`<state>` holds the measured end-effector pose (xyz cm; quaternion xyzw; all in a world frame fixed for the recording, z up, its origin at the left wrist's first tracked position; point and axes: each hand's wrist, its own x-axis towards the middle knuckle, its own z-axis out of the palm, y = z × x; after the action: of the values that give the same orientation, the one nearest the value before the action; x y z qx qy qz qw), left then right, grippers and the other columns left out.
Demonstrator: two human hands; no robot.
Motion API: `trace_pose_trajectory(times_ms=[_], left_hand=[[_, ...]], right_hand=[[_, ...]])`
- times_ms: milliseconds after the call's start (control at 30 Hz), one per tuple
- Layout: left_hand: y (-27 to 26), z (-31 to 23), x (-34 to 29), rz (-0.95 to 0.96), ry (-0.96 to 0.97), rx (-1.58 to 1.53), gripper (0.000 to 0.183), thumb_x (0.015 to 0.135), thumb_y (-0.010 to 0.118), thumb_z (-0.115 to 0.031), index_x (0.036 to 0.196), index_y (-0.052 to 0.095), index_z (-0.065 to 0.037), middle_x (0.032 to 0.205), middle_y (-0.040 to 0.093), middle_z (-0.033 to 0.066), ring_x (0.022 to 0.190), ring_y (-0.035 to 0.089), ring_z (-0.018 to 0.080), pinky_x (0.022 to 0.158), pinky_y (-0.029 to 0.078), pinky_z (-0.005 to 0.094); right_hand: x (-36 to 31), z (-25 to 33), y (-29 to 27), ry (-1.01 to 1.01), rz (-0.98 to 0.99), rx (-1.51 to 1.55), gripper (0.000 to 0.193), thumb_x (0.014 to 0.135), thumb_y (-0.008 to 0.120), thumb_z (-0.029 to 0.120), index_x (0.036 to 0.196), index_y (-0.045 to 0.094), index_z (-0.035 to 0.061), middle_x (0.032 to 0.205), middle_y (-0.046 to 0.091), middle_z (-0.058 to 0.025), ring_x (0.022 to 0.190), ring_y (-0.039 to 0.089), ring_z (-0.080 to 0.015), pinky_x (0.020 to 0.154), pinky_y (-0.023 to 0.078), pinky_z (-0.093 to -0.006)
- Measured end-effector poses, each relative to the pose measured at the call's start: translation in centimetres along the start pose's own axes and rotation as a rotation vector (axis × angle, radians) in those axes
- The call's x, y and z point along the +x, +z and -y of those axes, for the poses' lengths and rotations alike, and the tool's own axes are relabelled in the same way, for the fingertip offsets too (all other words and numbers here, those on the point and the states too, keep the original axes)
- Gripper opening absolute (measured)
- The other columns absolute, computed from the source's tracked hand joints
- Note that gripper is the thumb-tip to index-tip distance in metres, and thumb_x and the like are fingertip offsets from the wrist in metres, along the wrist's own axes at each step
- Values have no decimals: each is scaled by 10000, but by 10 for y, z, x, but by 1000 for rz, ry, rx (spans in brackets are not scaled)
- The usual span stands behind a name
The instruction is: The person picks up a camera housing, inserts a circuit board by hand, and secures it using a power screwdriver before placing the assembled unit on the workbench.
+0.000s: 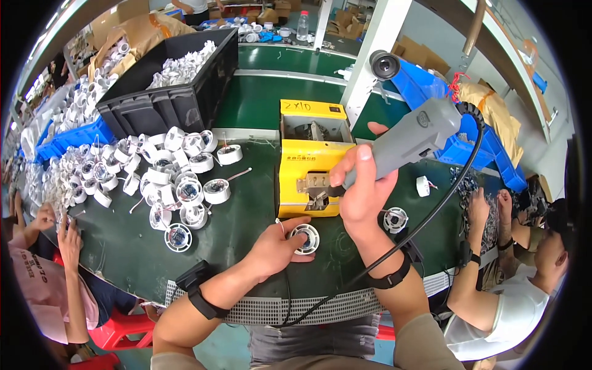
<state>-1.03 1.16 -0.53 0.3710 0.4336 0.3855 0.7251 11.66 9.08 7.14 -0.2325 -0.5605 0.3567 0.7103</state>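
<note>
My right hand (368, 196) is wrapped round a grey electric screwdriver (412, 140) with a black cable. The driver's tip points at the metal outlet of a yellow screw feeder (302, 161) standing in front of me; whether it touches a screw cannot be made out. Below the feeder, my left hand (276, 249) grips a round white housing (314, 230) on the green tabletop, thumb over its centre. A thin wire with a small plug rises beside that hand. To the right lies another white housing (395, 219), near my right forearm.
Many white housings (188, 191) are heaped at left, before a black crate (166, 80) of small white parts. A small white piece (423, 185) lies right of the feeder. The driver's cable (394, 250) crosses my right forearm. Co-workers' hands (478, 208) are busy on both sides.
</note>
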Motion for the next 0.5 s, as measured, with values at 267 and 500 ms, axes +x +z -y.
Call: trace_pose_trajectory(times_ms=[267,500], left_hand=[[2,-1,0,-10,-36,-53,390,967,440,-37,1344,395,49,1058,591,118,920,643,243,866,570,371],[0,3,1,16,-8,-57,412,954,447,-47,1344,380,68,1115,571,120,903,639,196,826,583,317]], right_hand=[[-6,-6,6,30,26,-17,312,936,480,140,1187,398,-28,604,478,-44,467,472,-118,476,400,-260],[-8,-8,4,64,86,-11,295,932,487,131,1172,406,-19,635,481,-42,481,475,-116,473,405,-266]])
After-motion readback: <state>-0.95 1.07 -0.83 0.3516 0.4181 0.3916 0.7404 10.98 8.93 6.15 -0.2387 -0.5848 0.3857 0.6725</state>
